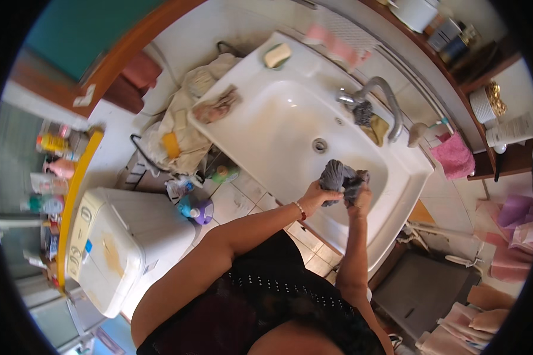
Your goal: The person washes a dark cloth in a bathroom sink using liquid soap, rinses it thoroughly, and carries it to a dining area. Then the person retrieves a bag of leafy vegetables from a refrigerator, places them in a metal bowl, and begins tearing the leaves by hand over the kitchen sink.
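Observation:
Over the near side of a white sink (266,133), a bunched dark grey cloth (333,177) is gripped between both hands. My left hand (316,197), with a beaded bracelet at the wrist, closes on its left part. My right hand (359,199) holds the darker, twisted right part. The drain (320,145) shows just beyond the cloth. A curved metal faucet (393,106) stands at the sink's back edge, with a dark scrubber (363,113) and an olive cloth (376,129) beside it. A bar of soap (277,55) rests on the far corner.
A crumpled cloth (217,106) lies on the sink's left rim. A white washing machine (115,248) stands at left, near bottles (202,212) on the tiled floor. A pink towel (454,155) hangs at right beneath wooden shelves (511,164). A grey-lidded container (422,288) is at lower right.

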The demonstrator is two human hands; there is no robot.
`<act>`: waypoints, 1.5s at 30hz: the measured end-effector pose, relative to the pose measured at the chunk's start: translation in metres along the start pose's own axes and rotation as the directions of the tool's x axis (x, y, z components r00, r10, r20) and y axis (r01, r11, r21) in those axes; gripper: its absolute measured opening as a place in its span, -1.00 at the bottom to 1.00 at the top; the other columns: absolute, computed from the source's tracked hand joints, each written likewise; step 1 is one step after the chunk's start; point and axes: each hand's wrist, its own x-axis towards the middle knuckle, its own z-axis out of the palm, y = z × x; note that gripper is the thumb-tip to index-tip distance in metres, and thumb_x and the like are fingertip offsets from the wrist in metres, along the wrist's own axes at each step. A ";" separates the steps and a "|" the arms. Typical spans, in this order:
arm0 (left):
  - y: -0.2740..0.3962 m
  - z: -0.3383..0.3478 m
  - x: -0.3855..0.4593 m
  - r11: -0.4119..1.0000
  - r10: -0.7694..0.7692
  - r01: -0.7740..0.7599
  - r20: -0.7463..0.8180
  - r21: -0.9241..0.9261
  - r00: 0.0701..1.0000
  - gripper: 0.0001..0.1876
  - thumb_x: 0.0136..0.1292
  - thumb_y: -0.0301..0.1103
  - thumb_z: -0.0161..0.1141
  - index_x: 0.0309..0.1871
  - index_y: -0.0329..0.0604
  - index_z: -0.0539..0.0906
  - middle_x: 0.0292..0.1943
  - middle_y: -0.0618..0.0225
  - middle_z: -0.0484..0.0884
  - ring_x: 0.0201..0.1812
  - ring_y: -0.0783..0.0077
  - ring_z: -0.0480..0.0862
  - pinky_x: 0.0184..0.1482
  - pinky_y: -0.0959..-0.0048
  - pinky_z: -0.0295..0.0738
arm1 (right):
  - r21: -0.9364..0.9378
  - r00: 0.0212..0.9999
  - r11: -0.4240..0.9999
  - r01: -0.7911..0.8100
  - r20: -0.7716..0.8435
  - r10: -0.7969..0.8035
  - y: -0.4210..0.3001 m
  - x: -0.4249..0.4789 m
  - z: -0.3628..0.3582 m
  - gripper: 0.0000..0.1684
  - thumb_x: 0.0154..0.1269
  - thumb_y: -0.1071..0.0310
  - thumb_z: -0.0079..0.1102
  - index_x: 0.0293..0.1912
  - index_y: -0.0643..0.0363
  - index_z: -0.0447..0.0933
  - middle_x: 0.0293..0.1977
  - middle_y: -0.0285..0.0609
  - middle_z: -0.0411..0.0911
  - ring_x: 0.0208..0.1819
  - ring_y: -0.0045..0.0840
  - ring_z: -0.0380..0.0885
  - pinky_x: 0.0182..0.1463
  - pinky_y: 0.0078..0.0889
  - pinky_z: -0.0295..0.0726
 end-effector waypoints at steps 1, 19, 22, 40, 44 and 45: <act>0.009 -0.004 -0.010 0.996 0.072 -0.074 -0.031 -0.041 0.997 -0.69 -0.13 -0.54 0.35 -0.24 -0.29 0.58 -0.37 0.35 0.63 -0.36 0.53 0.59 -0.24 0.52 0.48 | 0.017 0.999 1.000 -0.026 -0.018 0.026 0.012 -0.001 0.024 -0.62 0.25 0.01 -0.08 -0.27 0.14 0.46 -0.58 -0.25 0.48 -0.70 -0.54 0.43 -0.79 -0.51 0.31; 0.066 -0.300 -0.438 0.509 0.858 0.228 -0.511 0.830 -0.055 -0.47 -0.47 -0.26 0.45 -0.27 -0.22 0.61 -0.30 0.06 0.54 -0.21 0.06 0.49 -0.15 0.24 0.42 | 0.018 0.708 0.976 -0.216 0.692 0.144 0.022 -0.094 0.128 -0.54 0.10 -0.10 0.03 -0.17 0.06 0.44 -0.57 -0.32 0.43 -0.61 -0.55 0.33 -0.80 -0.60 0.27; 0.057 -0.364 -0.550 0.601 0.791 0.549 -0.532 0.581 -0.303 -0.45 -0.39 -0.23 0.45 -0.23 -0.21 0.51 -0.21 -0.03 0.45 -0.23 -0.01 0.47 -0.15 0.18 0.43 | -0.008 0.791 0.976 -0.219 0.584 0.182 0.011 -0.103 0.141 -0.55 0.11 -0.09 0.01 -0.18 0.05 0.44 -0.60 -0.32 0.42 -0.64 -0.59 0.32 -0.79 -0.60 0.28; 0.047 -0.312 -0.332 0.626 0.753 -0.193 -0.521 0.756 0.403 -0.42 0.01 -0.26 0.35 0.08 -0.33 0.42 -0.01 0.16 0.50 0.02 0.29 0.48 0.02 0.38 0.39 | 0.162 0.851 0.986 0.046 0.511 -0.123 -0.026 -0.114 0.164 -0.57 0.24 0.00 -0.01 -0.04 0.09 0.35 -0.33 -0.21 0.52 -0.44 -0.46 0.54 -0.53 -0.43 0.47; 0.088 -0.145 -0.209 0.886 0.392 -0.354 -0.078 0.299 0.917 -0.41 0.19 -0.34 0.16 0.26 -0.22 0.19 0.08 0.22 0.43 0.05 0.42 0.46 0.07 0.45 0.37 | 0.160 0.903 0.964 0.210 0.345 -0.255 -0.034 -0.127 0.173 -0.58 0.14 0.17 0.23 -0.12 0.22 0.36 -0.35 -0.19 0.51 -0.46 -0.52 0.53 -0.44 -0.41 0.54; 0.095 -0.118 -0.184 0.945 0.297 -0.286 -0.052 0.158 0.953 -0.45 0.21 -0.29 0.14 0.22 -0.20 0.24 0.07 0.23 0.44 0.03 0.42 0.48 0.06 0.42 0.38 | 0.172 0.902 0.956 0.240 0.324 -0.284 -0.035 -0.130 0.175 -0.59 0.13 0.21 0.25 -0.13 0.23 0.36 -0.35 -0.21 0.51 -0.44 -0.54 0.52 -0.40 -0.43 0.55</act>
